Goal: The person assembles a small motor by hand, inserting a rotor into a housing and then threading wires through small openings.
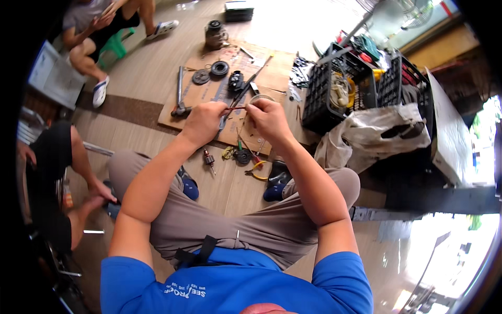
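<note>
Left grip, right grip pinched closed on reddish strand; floor beyond cardboard edge.

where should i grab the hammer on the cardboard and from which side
Probably grip the hammer by its handle from the left: it is slim and straight, the head lies at the near end, and a flat disc sits to its right.
</note>
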Tool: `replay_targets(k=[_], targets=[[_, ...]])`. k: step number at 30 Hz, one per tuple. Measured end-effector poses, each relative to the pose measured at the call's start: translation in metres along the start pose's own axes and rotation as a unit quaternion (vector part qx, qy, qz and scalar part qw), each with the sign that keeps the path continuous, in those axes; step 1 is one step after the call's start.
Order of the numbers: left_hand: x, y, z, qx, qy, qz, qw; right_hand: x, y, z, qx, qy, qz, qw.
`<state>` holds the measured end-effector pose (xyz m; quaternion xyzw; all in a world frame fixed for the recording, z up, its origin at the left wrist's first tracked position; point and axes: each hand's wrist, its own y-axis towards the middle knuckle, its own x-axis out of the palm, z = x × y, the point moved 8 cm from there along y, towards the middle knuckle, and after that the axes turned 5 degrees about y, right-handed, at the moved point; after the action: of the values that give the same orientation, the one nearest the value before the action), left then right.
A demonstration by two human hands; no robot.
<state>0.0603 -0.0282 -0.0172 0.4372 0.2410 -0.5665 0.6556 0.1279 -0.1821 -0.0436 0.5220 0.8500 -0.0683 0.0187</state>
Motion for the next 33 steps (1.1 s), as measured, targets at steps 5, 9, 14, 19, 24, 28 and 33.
replay_targets(k=[5,9,14,19,24,28,33], targets=[[-0.002,0.003,-0.002,-0.002,-0.053,-0.018,0.998,-0.001,0.002,0.004,0.053,0.038,0.016,0.998],[-0.030,0.007,-0.009,-0.001,-0.009,0.039,0.999,-0.021,0.017,0.031,0.081,0.114,0.033,0.990],[-0.098,-0.002,-0.066,-0.229,-0.113,0.021,0.967,-0.067,0.039,0.102,0.203,0.171,0.092,0.960],[-0.191,-0.016,-0.088,-0.072,-0.164,0.261,0.949,-0.101,0.037,0.169,0.284,0.141,0.155,0.936],[-0.181,-0.006,-0.135,-0.158,-0.220,0.273,0.923,-0.111,0.033,0.197,0.322,0.104,0.170,0.926],[-0.161,0.002,-0.140,-0.203,-0.167,0.230,0.937,-0.102,0.035,0.205,0.322,0.062,0.161,0.931],[-0.164,-0.002,-0.119,-0.199,-0.138,0.206,0.948,-0.085,0.037,0.214,0.332,0.012,0.087,0.939]])
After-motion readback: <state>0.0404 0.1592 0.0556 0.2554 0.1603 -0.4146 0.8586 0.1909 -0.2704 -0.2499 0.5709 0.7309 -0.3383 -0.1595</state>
